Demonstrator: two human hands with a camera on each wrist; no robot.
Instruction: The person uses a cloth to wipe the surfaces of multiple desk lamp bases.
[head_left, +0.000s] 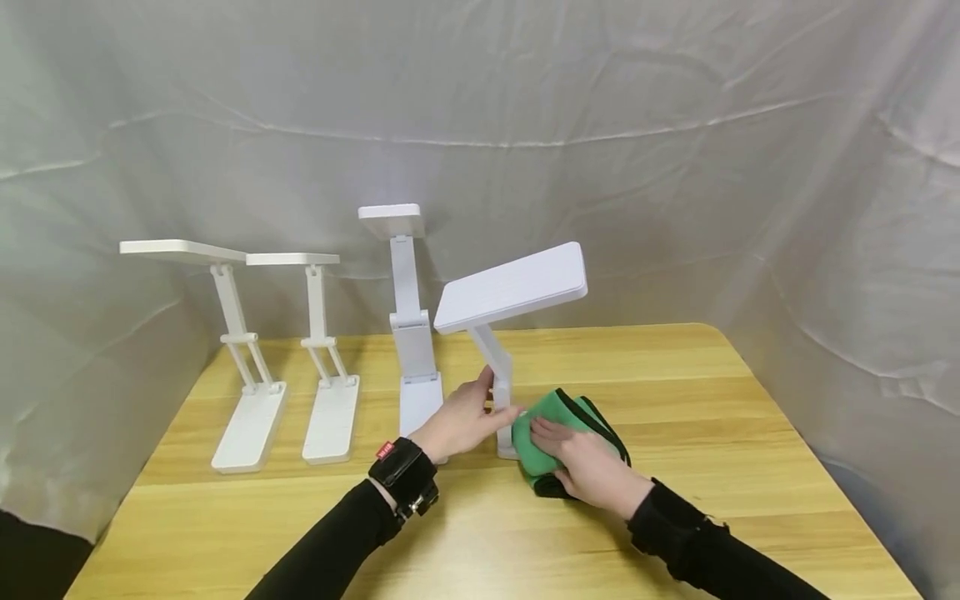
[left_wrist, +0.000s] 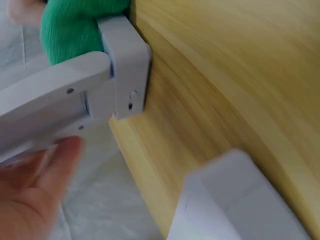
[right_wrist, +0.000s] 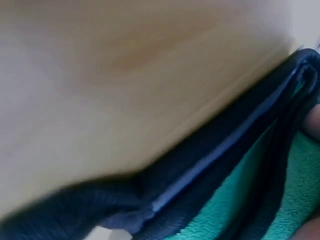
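Observation:
A white desk lamp (head_left: 510, 287) with a tilted head stands near the middle of the table. My left hand (head_left: 467, 417) holds its lower arm, thumb in front and fingers behind; in the left wrist view the fingers (left_wrist: 60, 160) look blurred beside the hinged arm (left_wrist: 55, 82). My right hand (head_left: 588, 462) grips a folded green cloth (head_left: 543, 458) with black edging, pressed against the lamp's base (left_wrist: 131, 65). The right wrist view shows the cloth (right_wrist: 215, 215) close up, with its dark border and parts of the fingers. Most of the base is hidden by cloth and hands.
Left of the held lamp stand a white lamp (head_left: 412, 346) with a raised arm, a second lamp (head_left: 330, 421) and a third (head_left: 251, 425) at the far left. The wooden table (head_left: 720, 450) is bounded by a grey sheet (head_left: 525, 167) behind and at the sides.

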